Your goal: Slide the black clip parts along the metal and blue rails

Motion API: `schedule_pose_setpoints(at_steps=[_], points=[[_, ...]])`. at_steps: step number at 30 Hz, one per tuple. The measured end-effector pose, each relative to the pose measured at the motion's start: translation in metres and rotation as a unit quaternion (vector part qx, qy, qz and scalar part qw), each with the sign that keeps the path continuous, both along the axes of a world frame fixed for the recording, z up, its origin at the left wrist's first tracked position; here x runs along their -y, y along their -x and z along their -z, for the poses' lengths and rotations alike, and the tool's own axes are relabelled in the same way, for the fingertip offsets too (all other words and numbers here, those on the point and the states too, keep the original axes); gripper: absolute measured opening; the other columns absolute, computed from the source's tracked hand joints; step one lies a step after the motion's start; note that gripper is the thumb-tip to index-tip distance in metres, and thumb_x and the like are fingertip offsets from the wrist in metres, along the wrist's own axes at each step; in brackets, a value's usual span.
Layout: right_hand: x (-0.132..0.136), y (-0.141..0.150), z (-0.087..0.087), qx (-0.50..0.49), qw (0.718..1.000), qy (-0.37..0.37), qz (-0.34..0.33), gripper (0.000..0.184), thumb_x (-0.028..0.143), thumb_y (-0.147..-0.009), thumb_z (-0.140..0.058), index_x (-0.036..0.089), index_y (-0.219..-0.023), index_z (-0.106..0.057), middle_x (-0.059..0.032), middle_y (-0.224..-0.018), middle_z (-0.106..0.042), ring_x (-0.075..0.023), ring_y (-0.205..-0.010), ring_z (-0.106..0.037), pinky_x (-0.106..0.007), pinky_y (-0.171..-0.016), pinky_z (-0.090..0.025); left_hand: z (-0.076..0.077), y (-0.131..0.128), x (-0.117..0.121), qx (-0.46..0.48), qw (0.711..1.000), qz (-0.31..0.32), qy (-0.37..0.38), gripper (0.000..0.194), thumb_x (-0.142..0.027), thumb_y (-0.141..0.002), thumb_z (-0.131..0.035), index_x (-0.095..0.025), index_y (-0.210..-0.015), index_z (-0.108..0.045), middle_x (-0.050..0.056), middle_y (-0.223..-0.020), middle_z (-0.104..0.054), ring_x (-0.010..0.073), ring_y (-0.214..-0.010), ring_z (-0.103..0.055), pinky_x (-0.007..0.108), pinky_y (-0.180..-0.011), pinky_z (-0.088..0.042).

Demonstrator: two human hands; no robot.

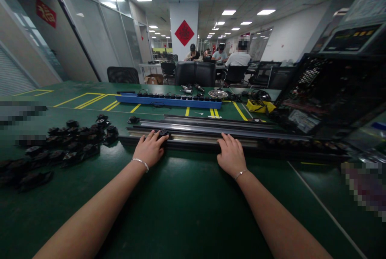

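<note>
A long dark metal rail [199, 133] lies across the green table [187, 202] in front of me. My left hand [150, 149] rests at the rail's near edge, its fingers pinched on a small black part [163, 132] that sits on the rail. My right hand [230, 154] lies on the rail's near edge a little to the right, fingers curled down onto it and holding nothing loose. A heap of several similar black parts [69, 140] lies on the table to the left of my left hand.
A blue rail [169, 101] carrying black parts lies farther back, with a metal bowl [218, 94] and a yellow object [259, 106] near it. A dark machine [328, 90] stands at the right. Several people sit at a distant table behind black chairs [196, 73].
</note>
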State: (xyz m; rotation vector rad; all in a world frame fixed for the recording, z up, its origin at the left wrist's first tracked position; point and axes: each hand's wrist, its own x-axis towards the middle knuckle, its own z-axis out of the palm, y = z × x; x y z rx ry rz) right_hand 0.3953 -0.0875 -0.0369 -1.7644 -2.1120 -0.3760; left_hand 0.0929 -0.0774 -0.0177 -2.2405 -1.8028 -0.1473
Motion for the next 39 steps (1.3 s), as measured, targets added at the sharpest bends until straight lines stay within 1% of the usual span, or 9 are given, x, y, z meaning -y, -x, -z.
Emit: schedule_pose_setpoints(at_steps=[4,8,14,22,26,33,39], points=[[0.0,0.0,-0.001,0.002,1.0,0.002,-0.001,0.045,0.013,-0.07,-0.046,0.015,-0.113,-0.058,-0.0109,-0.138,-0.045,-0.0262,-0.129,-0.033,-0.043,-0.106,-0.023,-0.001,0.01,-0.001,-0.011,1.0,-0.007,0.006,0.053,-0.029,-0.081,-0.045,-0.035,-0.134,-0.04,0.003,-0.142,-0.043,0.0274,-0.135,-0.03,0.047,-0.103,-0.031],[0.0,-0.001,-0.001,-0.002,1.0,0.007,0.001,0.044,0.013,-0.07,-0.046,0.015,-0.113,-0.058,-0.0104,-0.138,-0.045,-0.0257,-0.129,-0.033,-0.043,-0.106,-0.022,-0.002,0.017,-0.001,-0.015,1.0,-0.009,0.002,0.053,-0.028,-0.081,-0.044,-0.034,-0.134,-0.04,0.003,-0.142,-0.043,0.0267,-0.133,-0.032,0.046,-0.103,-0.031],[0.0,0.0,-0.001,-0.004,1.0,0.007,0.002,0.044,0.014,-0.07,-0.048,0.015,-0.113,-0.058,-0.0105,-0.139,-0.044,-0.0256,-0.129,-0.033,-0.042,-0.107,-0.022,0.0,0.026,-0.002,-0.022,1.0,-0.018,-0.005,0.053,-0.029,-0.08,-0.045,-0.032,-0.133,-0.042,0.006,-0.14,-0.045,0.0279,-0.132,-0.035,0.046,-0.102,-0.031],[0.0,-0.001,0.001,-0.002,1.0,0.003,0.002,0.045,0.013,-0.07,-0.047,0.015,-0.113,-0.058,-0.0101,-0.139,-0.044,-0.0261,-0.129,-0.034,-0.043,-0.107,-0.022,0.0,0.04,-0.004,-0.024,0.999,-0.028,0.002,0.055,-0.029,-0.079,-0.046,-0.032,-0.134,-0.041,0.004,-0.142,-0.043,0.0292,-0.132,-0.033,0.047,-0.1,-0.033],[0.0,-0.001,0.0,-0.005,1.0,0.004,0.003,0.045,0.013,-0.07,-0.047,0.016,-0.113,-0.058,-0.01,-0.139,-0.044,-0.0259,-0.129,-0.034,-0.043,-0.107,-0.022,0.0,0.051,-0.005,-0.03,0.999,-0.028,0.002,0.055,-0.03,-0.079,-0.045,-0.031,-0.134,-0.041,0.005,-0.142,-0.043,0.03,-0.132,-0.034,0.047,-0.099,-0.034],[-0.001,-0.001,0.001,-0.006,1.0,0.004,0.002,0.044,0.013,-0.07,-0.047,0.016,-0.112,-0.058,-0.0101,-0.139,-0.044,-0.0257,-0.129,-0.033,-0.043,-0.107,-0.022,0.004,0.074,-0.008,-0.04,0.999,-0.034,-0.002,0.055,-0.03,-0.08,-0.043,-0.03,-0.135,-0.04,0.006,-0.141,-0.043,0.0288,-0.132,-0.035,0.047,-0.099,-0.034],[-0.001,0.0,0.0,-0.004,1.0,0.008,0.002,0.045,0.013,-0.069,-0.047,0.016,-0.113,-0.058,-0.01,-0.139,-0.044,-0.0254,-0.129,-0.033,-0.043,-0.107,-0.022,0.003,0.083,-0.009,-0.042,0.998,-0.039,0.008,0.055,-0.032,-0.079,-0.043,-0.03,-0.135,-0.04,0.007,-0.141,-0.043,0.0289,-0.132,-0.035,0.047,-0.1,-0.034]])
